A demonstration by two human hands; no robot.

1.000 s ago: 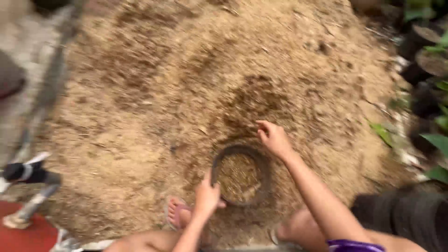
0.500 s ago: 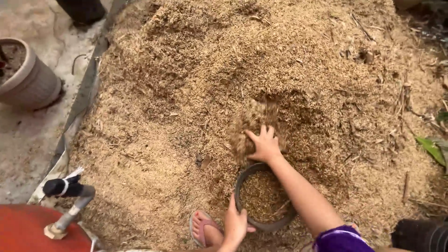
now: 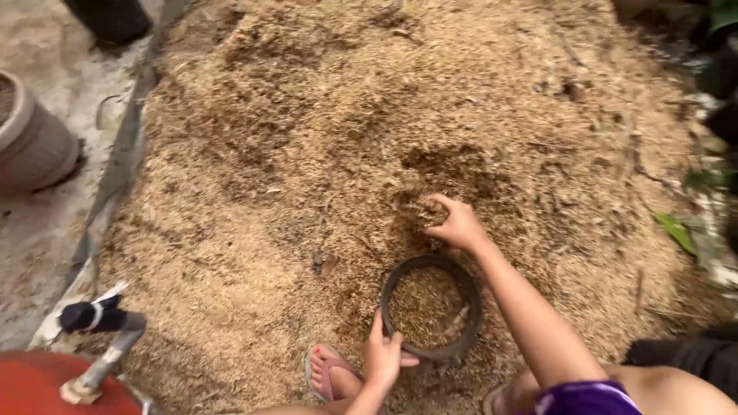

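Observation:
A big heap of tan husk-like chaff point(image 3: 307, 154) covers the ground. A round black pot point(image 3: 470, 323), partly filled with the same chaff, sits in it near my feet. My left hand point(image 3: 382, 357) grips the pot's near rim. My right hand point(image 3: 455, 223) is cupped in the darker, dug-out patch of chaff just beyond the pot, fingers curled into the loose material. My left foot in a pink sandal point(image 3: 329, 374) rests beside the pot.
A grey edging strip point(image 3: 115, 177) borders the heap on the left, with bare ground beyond. A round clay-coloured pot point(image 3: 34, 146) stands at far left. A red object with a black-tipped handle point(image 3: 92, 327) is at bottom left. Green leaves point(image 3: 680, 230) lie at right.
The view has shifted. My right hand has stayed in the dug patch past the pot, scooping chaff. My left hand has kept its hold on the rim.

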